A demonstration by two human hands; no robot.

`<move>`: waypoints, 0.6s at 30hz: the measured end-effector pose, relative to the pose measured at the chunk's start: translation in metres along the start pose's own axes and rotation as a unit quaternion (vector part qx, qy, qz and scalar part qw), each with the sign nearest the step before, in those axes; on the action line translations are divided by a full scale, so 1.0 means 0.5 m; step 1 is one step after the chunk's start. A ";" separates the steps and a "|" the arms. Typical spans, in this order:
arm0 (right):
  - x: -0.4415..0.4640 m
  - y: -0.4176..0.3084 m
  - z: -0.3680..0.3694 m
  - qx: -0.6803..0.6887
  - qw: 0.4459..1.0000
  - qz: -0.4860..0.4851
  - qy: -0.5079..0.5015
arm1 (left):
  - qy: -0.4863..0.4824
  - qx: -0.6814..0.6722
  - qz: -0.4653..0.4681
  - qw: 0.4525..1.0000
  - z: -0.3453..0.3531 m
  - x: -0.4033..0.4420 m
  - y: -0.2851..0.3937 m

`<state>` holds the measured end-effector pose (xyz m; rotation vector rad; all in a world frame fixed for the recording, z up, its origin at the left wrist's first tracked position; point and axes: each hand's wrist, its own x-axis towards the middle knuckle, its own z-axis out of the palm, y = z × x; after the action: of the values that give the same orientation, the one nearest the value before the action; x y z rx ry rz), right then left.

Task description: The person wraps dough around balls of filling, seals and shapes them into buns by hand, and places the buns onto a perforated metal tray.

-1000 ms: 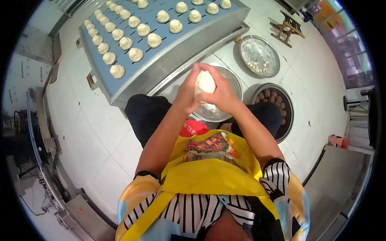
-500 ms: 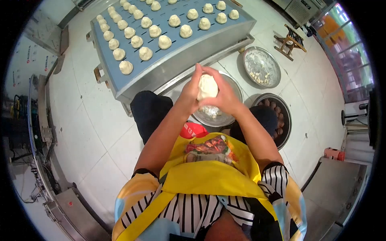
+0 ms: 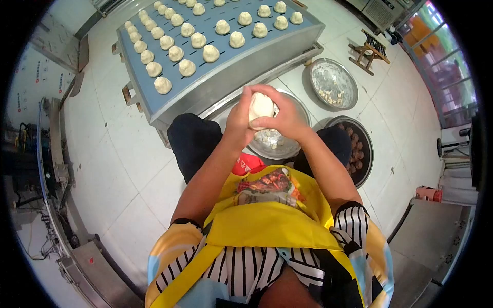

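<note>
A pale ball of dough sits between my two hands, held up over a metal basin. My left hand cups it from the left. From the right, my right hand wraps round it, with the thumb across its lower front. Bits of dough and flour lie in the basin below. Beyond my hands, rows of shaped dough balls stand on a blue slotted tray top.
A floury basin with dough scraps stands at the right. Nearer is a dark-lined pan of brown balls. A small folding stool is farther back. Steel equipment lines the left side.
My hands and the dough ball have shifted slightly left. The right thumb has moved across the dough's lower front, and the dough looks a little turned.
</note>
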<state>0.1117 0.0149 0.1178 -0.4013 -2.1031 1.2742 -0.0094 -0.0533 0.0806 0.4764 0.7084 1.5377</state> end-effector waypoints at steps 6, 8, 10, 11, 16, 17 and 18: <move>0.022 0.033 0.015 -0.160 0.987 -0.026 0.017 | 0.115 -0.105 0.031 0.987 -0.004 0.037 -0.029; 0.035 0.009 -0.005 -0.277 0.957 -0.072 -0.043 | 0.156 -0.101 0.005 0.983 -0.037 0.054 -0.035; 0.065 -0.014 -0.015 -0.362 0.927 -0.033 -0.095 | 0.172 -0.105 -0.025 0.979 -0.058 0.087 -0.030; 0.076 -0.025 -0.017 -0.403 0.907 -0.012 -0.120 | 0.167 -0.096 -0.031 0.981 -0.060 0.097 -0.025; 0.180 -0.015 -0.024 -0.466 0.853 0.098 -0.216 | 0.154 -0.120 -0.062 0.979 -0.035 0.160 0.057; 0.208 -0.002 -0.033 -0.465 0.854 0.085 -0.220 | 0.161 -0.130 -0.062 0.976 -0.037 0.180 0.070; 0.239 0.014 -0.042 -0.462 0.855 0.072 -0.224 | 0.124 -0.111 -0.061 0.984 -0.057 0.200 0.088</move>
<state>0.0352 0.0989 0.1617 -0.7203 -3.0656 0.3221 -0.0709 0.0414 0.0787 0.0728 0.7318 1.5527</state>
